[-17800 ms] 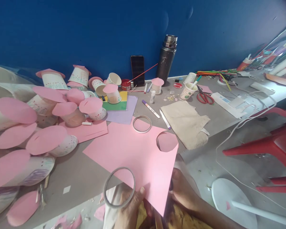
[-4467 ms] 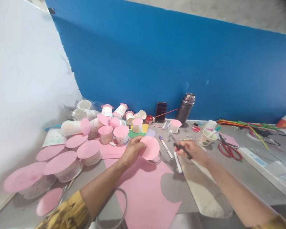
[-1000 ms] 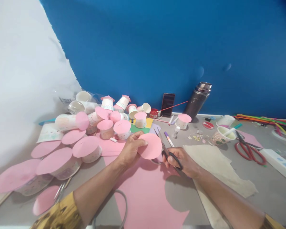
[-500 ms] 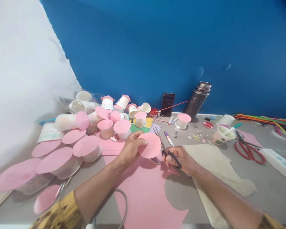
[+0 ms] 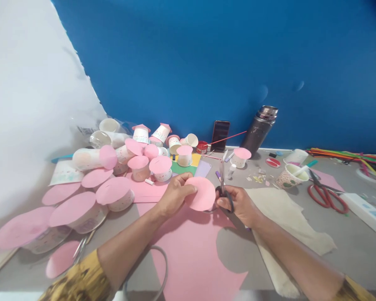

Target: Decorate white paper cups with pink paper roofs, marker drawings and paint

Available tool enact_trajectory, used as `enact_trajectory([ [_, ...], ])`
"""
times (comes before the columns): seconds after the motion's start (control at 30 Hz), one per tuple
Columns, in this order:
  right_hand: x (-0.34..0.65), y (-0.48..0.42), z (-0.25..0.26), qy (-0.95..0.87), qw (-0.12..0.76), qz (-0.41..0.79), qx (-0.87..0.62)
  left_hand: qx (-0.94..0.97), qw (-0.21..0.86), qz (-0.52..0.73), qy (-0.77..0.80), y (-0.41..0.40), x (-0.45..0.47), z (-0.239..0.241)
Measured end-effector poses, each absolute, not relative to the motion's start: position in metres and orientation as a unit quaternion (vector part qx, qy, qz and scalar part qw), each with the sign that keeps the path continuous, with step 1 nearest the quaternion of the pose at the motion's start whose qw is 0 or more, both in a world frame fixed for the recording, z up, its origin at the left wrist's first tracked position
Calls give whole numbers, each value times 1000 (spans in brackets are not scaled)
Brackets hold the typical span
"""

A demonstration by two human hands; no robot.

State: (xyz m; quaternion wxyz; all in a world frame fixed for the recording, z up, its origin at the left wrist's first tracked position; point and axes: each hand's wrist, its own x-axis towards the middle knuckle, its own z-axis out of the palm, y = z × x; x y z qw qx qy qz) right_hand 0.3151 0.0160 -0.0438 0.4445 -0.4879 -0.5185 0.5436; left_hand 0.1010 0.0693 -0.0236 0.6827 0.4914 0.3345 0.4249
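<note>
A round pink paper disc (image 5: 201, 194) is pinched by its left edge between the thumb and fingers of my left hand (image 5: 178, 193). My right hand (image 5: 238, 205) grips dark-handled scissors (image 5: 223, 179), whose blades point up and away just right of the disc; they look apart from it. Under both hands lies a large pink paper sheet (image 5: 194, 255) with a rounded cut-out along its right side. To the left stand and lie several paper cups topped with pink discs, such as this cup (image 5: 161, 169).
A beige cloth (image 5: 282, 225) lies to the right. Beyond it are red-handled scissors (image 5: 327, 198), a power strip (image 5: 366, 215) and a patterned cup (image 5: 291, 177) holding a marker. A phone (image 5: 220, 136) and a dark flask (image 5: 260, 131) lean at the blue wall.
The disc in my left hand has shifted slightly right and turned. The scissors in my right hand have swung from pointing up-left to nearly straight up, and their blades look more closed.
</note>
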Motion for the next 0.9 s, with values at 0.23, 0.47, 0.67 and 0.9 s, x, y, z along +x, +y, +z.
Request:
enact_trajectory([
  [0.23, 311, 12, -39, -509, 435, 552, -497, 632, 620, 331, 327, 63, 103, -27],
  [0.47, 311, 13, -45, -488, 487, 502, -523, 563, 672, 353, 328, 64, 106, -30],
  [0.67, 308, 11, -40, -538, 390, 562, -492, 474, 693, 424, 339, 68, 104, -31],
  [0.9, 323, 11, -36, -612, 315, 590, -422, 505, 684, 393, 351, 69, 98, -18],
])
